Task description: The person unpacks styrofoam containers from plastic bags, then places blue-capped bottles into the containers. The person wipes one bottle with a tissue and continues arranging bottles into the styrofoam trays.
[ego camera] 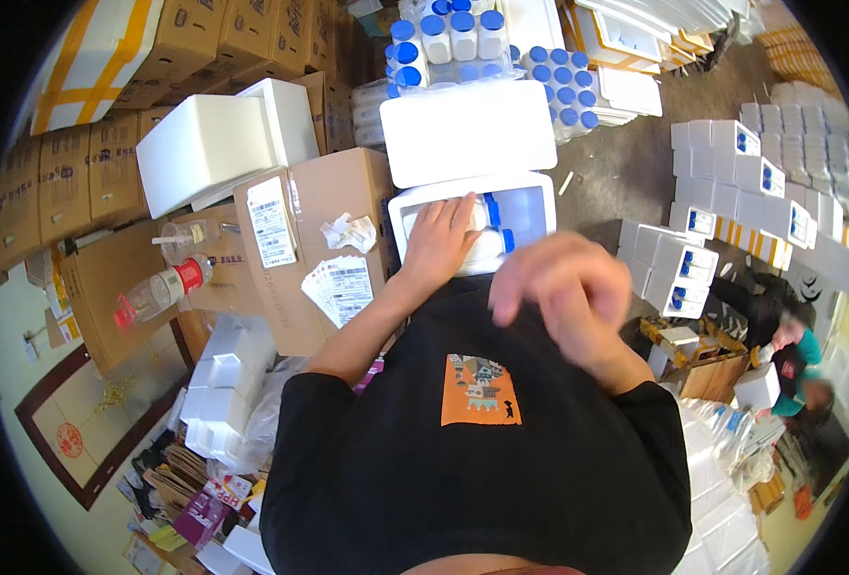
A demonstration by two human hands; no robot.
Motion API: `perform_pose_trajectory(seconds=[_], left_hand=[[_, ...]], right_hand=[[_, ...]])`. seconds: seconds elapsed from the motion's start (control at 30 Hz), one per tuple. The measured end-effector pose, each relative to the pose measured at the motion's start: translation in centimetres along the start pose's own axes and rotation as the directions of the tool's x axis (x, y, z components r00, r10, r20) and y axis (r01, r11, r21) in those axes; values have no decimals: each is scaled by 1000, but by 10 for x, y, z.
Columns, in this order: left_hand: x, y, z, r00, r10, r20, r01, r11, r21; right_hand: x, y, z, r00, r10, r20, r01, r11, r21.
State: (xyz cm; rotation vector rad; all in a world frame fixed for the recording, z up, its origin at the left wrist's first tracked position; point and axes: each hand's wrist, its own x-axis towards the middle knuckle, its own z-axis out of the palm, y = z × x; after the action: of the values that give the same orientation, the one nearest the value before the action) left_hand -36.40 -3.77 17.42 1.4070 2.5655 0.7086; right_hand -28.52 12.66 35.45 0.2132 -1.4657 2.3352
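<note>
An uncovered white foam box stands in front of my chest, with white bottles with blue caps lying on their sides in it. My left hand reaches into the box and rests on the bottles, its fingers extended; whether it grips one cannot be told. Blurred by motion, my right hand hangs above the near right corner of the box, fingers bent, with nothing visible in it. Just beyond the box lies a flat white foam lid.
Left of the box, a cardboard carton bears printed labels and crumpled paper. Upright blue-capped bottles stand beyond the lid. Stacked foam boxes fill the right side. Another person is at the far right.
</note>
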Motion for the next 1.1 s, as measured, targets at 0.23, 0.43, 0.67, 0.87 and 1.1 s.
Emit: perform_pose_trajectory(seconds=[0.23,0.43,0.67,0.87,1.1], left_hand=[[-21,-12,8,999,17,-50,-25,986,-164],[-29,-12,7,997,-4,-71,-10,980,-199],[-36,-18,-20,990,-57,132,76,988,-138],[-49,-15,-41,971,-196,139,188,980,71],[-62,-17,-44,937,-350,-7,350,935,-51]], right_hand=[[44,-37,62,889,-457,12,394,780,485],[77,-28,37,768,-631,108,490,688,535],[94,-29,16,807,-556,199,332,706,626],[92,-12,-11,925,-257,278,106,881,461],[169,178,-86,872,312,-377,-447,822,-353]])
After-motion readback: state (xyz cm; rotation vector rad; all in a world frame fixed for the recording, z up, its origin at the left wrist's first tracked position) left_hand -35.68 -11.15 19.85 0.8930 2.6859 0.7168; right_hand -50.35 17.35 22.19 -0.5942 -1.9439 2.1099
